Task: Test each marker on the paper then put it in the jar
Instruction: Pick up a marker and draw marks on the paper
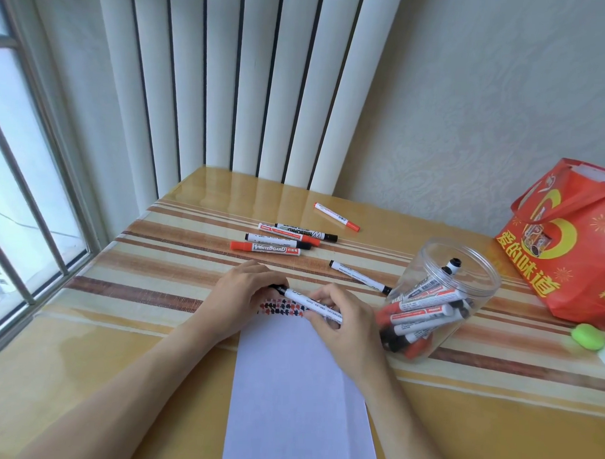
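A white sheet of paper [299,383] lies in front of me, with a row of red and black marks along its far edge. My right hand [346,320] grips the barrel of a black marker [309,303] held level over those marks. My left hand [244,292] is closed around the marker's cap end. A clear plastic jar [464,269] stands to the right of the paper, tilted toward me, holding several red and black markers. More markers lie loose on the table beyond: a cluster [280,240], a single red one [336,216] and a black one [359,277].
A red gift bag [568,245] stands at the right against the wall. A green oval object [588,336] lies next to it. A white radiator rises behind the table [117,377], and a window runs along the left edge.
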A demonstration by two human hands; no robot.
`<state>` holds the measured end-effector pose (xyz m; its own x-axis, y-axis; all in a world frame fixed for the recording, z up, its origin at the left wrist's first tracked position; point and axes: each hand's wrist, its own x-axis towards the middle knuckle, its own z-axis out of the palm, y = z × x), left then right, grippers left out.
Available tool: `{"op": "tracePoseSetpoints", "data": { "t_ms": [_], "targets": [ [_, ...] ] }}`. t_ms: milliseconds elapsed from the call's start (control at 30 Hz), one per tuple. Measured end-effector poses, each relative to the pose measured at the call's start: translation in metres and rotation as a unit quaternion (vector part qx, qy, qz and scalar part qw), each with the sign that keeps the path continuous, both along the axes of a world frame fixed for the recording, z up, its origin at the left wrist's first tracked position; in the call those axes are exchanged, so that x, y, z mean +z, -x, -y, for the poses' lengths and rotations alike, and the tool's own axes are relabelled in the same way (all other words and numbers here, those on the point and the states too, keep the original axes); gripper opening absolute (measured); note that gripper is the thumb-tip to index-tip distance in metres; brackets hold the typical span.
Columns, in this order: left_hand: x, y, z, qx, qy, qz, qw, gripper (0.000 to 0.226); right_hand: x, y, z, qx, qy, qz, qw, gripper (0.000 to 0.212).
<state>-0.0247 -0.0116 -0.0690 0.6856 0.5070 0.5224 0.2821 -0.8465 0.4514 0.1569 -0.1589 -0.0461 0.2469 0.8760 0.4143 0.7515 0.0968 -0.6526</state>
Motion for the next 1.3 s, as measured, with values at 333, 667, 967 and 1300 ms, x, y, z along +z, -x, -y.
{"op": "tracePoseSetpoints", "data": {
  "t_ms": [333, 667, 967, 1300],
  "targets": [
    [-0.001, 0.0, 0.001, -0.036, -0.026, -0.006, 0.999, 0.023, 0.001, -0.001, 0.005, -0.011, 0.033, -0.022, 0.999, 0.01],
    [0.004, 0.002, 0.006, -0.021, 0.034, 0.051, 0.998, 0.018, 0.023, 0.013, 0.005, -0.018, -0.065, 0.02, 0.998, 0.015],
    [0.015, 0.009, 0.019, 0.01, 0.149, 0.038, 0.988, 0.051, 0.12, -0.007, 0.04, -0.173, -0.315, 0.06, 0.931, 0.01],
    [-0.007, -0.002, 0.007, 0.129, 0.015, -0.072, 0.989, 0.056, 0.132, -0.079, 0.055, -0.249, 0.008, 0.186, 0.95, 0.022]
  ]
}}
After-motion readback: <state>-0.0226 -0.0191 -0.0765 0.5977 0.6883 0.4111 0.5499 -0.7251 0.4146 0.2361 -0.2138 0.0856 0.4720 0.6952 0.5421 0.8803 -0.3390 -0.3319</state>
